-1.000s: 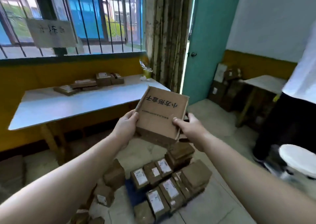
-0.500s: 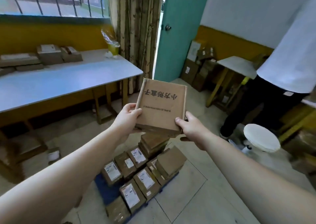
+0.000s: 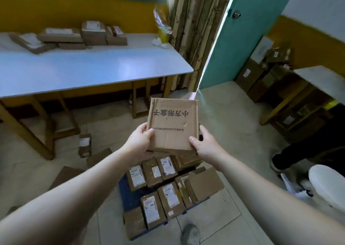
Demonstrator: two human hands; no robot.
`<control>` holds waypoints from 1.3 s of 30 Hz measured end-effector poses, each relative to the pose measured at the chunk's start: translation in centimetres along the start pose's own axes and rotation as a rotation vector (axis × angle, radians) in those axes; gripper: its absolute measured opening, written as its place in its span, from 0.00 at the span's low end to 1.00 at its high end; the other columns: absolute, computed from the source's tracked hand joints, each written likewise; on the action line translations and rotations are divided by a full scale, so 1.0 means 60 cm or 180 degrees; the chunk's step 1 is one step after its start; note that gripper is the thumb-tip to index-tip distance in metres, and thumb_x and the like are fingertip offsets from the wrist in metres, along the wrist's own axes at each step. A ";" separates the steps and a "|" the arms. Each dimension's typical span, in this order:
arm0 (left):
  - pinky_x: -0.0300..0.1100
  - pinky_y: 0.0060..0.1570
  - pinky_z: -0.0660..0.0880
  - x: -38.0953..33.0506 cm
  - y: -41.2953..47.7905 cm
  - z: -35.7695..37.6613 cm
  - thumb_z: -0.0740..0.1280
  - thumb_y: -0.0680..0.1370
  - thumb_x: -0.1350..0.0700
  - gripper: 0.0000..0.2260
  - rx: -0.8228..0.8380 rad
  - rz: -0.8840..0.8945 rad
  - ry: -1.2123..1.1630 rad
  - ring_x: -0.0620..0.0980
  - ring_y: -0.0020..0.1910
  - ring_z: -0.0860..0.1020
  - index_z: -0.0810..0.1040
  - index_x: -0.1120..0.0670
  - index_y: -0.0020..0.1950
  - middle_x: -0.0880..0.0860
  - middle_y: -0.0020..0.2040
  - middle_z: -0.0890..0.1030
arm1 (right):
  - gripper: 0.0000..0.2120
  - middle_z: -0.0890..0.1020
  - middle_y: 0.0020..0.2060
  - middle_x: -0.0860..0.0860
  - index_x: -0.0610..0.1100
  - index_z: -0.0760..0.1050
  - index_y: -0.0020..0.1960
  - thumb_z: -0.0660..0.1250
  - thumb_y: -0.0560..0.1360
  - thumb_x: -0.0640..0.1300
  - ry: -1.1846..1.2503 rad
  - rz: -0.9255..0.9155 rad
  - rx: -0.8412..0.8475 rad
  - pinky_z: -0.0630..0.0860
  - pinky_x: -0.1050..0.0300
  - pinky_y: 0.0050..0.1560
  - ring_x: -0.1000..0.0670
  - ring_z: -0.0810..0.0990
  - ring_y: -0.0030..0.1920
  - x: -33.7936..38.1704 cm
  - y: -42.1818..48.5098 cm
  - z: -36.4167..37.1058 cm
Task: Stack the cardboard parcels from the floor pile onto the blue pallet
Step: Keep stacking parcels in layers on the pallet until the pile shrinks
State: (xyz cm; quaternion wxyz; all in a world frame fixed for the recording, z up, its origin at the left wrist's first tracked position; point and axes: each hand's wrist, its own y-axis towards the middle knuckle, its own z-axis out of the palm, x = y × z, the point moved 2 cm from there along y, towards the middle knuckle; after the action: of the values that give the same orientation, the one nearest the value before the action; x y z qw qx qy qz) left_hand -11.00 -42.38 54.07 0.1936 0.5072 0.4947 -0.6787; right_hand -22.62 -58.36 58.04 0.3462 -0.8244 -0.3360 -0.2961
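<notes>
Left hand (image 3: 139, 142) and right hand (image 3: 204, 144) pinch the parcel (image 3: 173, 121), long axis pointing away, print upside-down.

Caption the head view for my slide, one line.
Left hand and right hand hold a cardboard parcel above the blue pallet, lined with labelled parcels.

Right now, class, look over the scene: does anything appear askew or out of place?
Yes. On the blue pallet, the plain parcel at its right edge lies skewed against the neat labelled rows. The held parcel shows its print upside down to the camera.
</notes>
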 end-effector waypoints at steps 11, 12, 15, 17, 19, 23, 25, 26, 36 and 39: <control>0.51 0.48 0.80 0.117 0.123 0.051 0.55 0.83 0.53 0.16 -0.1145 -0.0631 -0.0248 0.50 0.51 0.77 0.64 0.47 0.72 0.51 0.57 0.76 | 0.39 0.46 0.78 0.56 0.52 0.45 0.79 0.65 0.77 0.52 -0.1531 -0.1095 0.1307 0.66 0.48 0.70 0.50 0.59 0.75 -0.096 0.212 0.045; 0.49 0.46 0.80 0.137 0.142 0.063 0.55 0.83 0.53 0.16 -0.1217 -0.0736 -0.0267 0.49 0.50 0.77 0.64 0.48 0.72 0.51 0.56 0.76 | 0.39 0.44 0.78 0.56 0.52 0.45 0.79 0.66 0.77 0.55 -0.1745 -0.1137 0.1414 0.65 0.48 0.71 0.49 0.56 0.76 -0.119 0.236 0.055; 0.48 0.42 0.80 0.209 0.209 0.093 0.54 0.84 0.54 0.16 -0.1347 -0.0992 -0.0247 0.48 0.48 0.76 0.65 0.49 0.72 0.51 0.56 0.76 | 0.42 0.43 0.79 0.51 0.51 0.44 0.79 0.65 0.76 0.60 -0.2306 -0.1244 0.1551 0.55 0.49 0.75 0.48 0.48 0.78 -0.198 0.317 0.093; 0.50 0.46 0.80 0.267 0.258 0.107 0.54 0.84 0.55 0.16 -0.1413 -0.1144 -0.0225 0.48 0.49 0.76 0.65 0.49 0.72 0.52 0.60 0.76 | 0.41 0.45 0.79 0.47 0.49 0.45 0.79 0.63 0.77 0.60 -0.2604 -0.1292 0.1598 0.49 0.50 0.76 0.47 0.45 0.78 -0.254 0.367 0.124; 0.53 0.52 0.79 0.332 0.304 0.119 0.55 0.83 0.55 0.17 -0.1460 -0.1267 -0.0119 0.50 0.52 0.77 0.65 0.49 0.73 0.52 0.63 0.75 | 0.39 0.46 0.79 0.46 0.49 0.44 0.79 0.61 0.77 0.61 -0.2812 -0.1315 0.1609 0.47 0.49 0.76 0.45 0.45 0.78 -0.311 0.406 0.156; 0.53 0.53 0.78 0.456 0.385 0.141 0.55 0.83 0.55 0.20 -0.1508 -0.1474 -0.0069 0.52 0.57 0.76 0.61 0.47 0.75 0.53 0.68 0.72 | 0.38 0.48 0.79 0.46 0.50 0.45 0.79 0.60 0.78 0.61 -0.3150 -0.1288 0.1614 0.44 0.46 0.76 0.44 0.44 0.78 -0.416 0.474 0.222; 0.47 0.46 0.78 0.504 0.421 0.155 0.55 0.83 0.55 0.20 -0.1514 -0.1563 -0.0176 0.51 0.55 0.75 0.59 0.47 0.76 0.51 0.67 0.72 | 0.38 0.49 0.79 0.46 0.50 0.45 0.79 0.60 0.77 0.61 -0.3273 -0.1264 0.1571 0.43 0.44 0.76 0.44 0.43 0.78 -0.459 0.504 0.248; 0.46 0.45 0.78 0.523 0.438 0.161 0.54 0.83 0.55 0.20 -0.1501 -0.1583 -0.0189 0.51 0.54 0.74 0.59 0.47 0.76 0.51 0.66 0.72 | 0.38 0.49 0.78 0.46 0.50 0.46 0.79 0.60 0.77 0.62 -0.3322 -0.1261 0.1538 0.43 0.43 0.76 0.44 0.43 0.78 -0.479 0.518 0.259; 0.54 0.57 0.77 0.649 0.551 0.192 0.54 0.83 0.54 0.20 -0.1467 -0.1634 -0.0264 0.55 0.62 0.73 0.59 0.46 0.76 0.51 0.70 0.69 | 0.35 0.41 0.78 0.44 0.55 0.50 0.77 0.61 0.76 0.62 -0.3633 -0.0956 0.1449 0.40 0.32 0.72 0.34 0.40 0.76 -0.582 0.605 0.318; 0.55 0.63 0.73 0.669 0.570 0.201 0.55 0.83 0.55 0.21 -0.1471 -0.1617 -0.0212 0.56 0.65 0.72 0.59 0.47 0.76 0.52 0.70 0.69 | 0.35 0.40 0.78 0.44 0.55 0.49 0.78 0.61 0.77 0.62 -0.3617 -0.0830 0.1536 0.40 0.33 0.73 0.35 0.39 0.76 -0.597 0.612 0.326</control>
State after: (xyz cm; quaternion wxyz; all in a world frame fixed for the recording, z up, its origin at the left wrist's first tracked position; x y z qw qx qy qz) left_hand -7.34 -58.12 2.43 0.1442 0.2881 0.7392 -0.5915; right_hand -11.20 -75.41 7.12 0.2509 -0.7039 -0.6225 0.2324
